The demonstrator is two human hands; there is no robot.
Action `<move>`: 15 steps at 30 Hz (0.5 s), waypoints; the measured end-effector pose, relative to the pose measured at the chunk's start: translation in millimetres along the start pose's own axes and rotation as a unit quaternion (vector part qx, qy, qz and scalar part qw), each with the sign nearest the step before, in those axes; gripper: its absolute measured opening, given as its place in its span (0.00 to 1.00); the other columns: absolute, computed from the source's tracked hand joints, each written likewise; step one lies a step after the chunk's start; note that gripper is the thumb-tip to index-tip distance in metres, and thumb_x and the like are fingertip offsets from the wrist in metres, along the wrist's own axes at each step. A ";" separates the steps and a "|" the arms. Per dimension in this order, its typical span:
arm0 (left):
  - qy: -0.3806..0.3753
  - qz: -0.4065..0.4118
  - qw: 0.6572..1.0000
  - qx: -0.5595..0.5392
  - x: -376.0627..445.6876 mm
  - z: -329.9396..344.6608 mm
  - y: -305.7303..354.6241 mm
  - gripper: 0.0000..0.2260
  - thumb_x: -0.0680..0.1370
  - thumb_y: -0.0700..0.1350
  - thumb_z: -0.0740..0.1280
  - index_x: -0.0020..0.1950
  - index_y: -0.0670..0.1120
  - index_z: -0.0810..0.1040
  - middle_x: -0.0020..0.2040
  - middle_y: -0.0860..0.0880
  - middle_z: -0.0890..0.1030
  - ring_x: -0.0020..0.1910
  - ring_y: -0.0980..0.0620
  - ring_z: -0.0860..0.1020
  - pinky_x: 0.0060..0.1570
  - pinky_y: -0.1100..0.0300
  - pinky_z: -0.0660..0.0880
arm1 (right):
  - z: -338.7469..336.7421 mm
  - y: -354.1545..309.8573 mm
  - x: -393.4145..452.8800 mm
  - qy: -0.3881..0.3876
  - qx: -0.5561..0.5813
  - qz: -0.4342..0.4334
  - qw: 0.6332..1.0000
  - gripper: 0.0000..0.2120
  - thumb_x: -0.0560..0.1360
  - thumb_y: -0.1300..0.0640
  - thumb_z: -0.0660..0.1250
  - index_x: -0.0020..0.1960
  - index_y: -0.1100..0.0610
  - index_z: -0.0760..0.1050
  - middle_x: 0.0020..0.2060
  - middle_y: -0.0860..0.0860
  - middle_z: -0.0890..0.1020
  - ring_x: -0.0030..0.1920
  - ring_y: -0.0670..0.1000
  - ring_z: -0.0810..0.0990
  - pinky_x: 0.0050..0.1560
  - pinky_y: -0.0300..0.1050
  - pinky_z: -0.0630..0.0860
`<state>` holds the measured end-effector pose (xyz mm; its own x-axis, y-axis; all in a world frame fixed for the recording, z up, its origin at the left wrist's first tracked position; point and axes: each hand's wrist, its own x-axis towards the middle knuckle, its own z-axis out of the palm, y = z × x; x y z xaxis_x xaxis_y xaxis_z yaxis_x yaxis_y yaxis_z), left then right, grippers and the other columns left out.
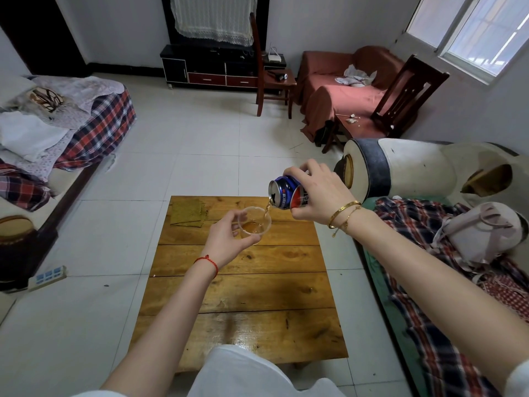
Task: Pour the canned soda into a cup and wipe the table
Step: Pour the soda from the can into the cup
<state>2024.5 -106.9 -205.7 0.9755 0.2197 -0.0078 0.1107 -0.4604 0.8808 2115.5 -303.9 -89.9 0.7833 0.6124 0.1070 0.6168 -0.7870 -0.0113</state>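
Observation:
My right hand (320, 193) grips a blue and red soda can (284, 194), tipped to the left above the far right part of the wooden table (243, 285). A thin brown stream runs from its mouth into a clear plastic cup (254, 224). My left hand (226, 239) holds that cup from the left, lifted slightly and tilted toward the can. Brown soda lies in the cup's bottom. A folded olive-green cloth (187, 212) lies flat at the table's far left corner.
A shiny wet patch (243, 336) shows near the table's front edge. A sofa with plaid covers (446, 282) runs along the right, a bed with plaid bedding (57, 138) along the left. A power strip (48, 276) lies on the tiled floor.

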 end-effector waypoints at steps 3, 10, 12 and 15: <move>0.001 -0.002 1.000 -0.002 -0.7 0.2 0.3 0.30 0.68 0.50 0.78 0.67 0.47 0.72 0.64 0.51 0.78 0.59 0.55 0.76 0.61 0.60 0.75 | -0.3 0.1 -0.6 -0.001 -0.001 0.000 1.000 0.32 0.65 0.45 0.71 0.66 0.46 0.65 0.56 0.51 0.69 0.52 0.50 0.67 0.48 0.42 0.65; 0.001 -0.006 1.000 -0.004 -1.4 1.0 3.1 0.30 0.69 0.50 0.78 0.67 0.47 0.72 0.64 0.51 0.77 0.58 0.56 0.75 0.57 0.65 0.73 | 1.1 -0.1 -1.0 -0.004 -0.005 -0.001 1.000 0.33 0.65 0.44 0.71 0.67 0.46 0.64 0.56 0.51 0.69 0.54 0.52 0.69 0.49 0.43 0.67; 0.001 -0.007 1.000 -0.005 -1.6 0.7 3.9 0.30 0.69 0.50 0.78 0.68 0.47 0.72 0.64 0.51 0.77 0.58 0.56 0.75 0.56 0.66 0.73 | 1.7 -0.3 -1.0 -0.003 -0.007 -0.001 1.000 0.33 0.65 0.44 0.71 0.67 0.46 0.64 0.56 0.51 0.69 0.53 0.52 0.69 0.49 0.43 0.68; 0.000 -0.006 1.000 -0.006 -2.0 0.1 4.2 0.30 0.69 0.49 0.78 0.68 0.47 0.72 0.65 0.51 0.77 0.57 0.56 0.75 0.54 0.68 0.72 | 2.6 -1.3 -0.9 -0.003 -0.007 -0.001 1.000 0.33 0.65 0.44 0.71 0.67 0.46 0.64 0.56 0.51 0.69 0.54 0.52 0.69 0.50 0.44 0.70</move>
<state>2023.0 -109.4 -202.1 0.9745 0.2239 -0.0180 0.1191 -0.4469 0.8866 2114.2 -303.3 -92.6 0.7829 0.6139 0.1006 0.6168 -0.7871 0.0031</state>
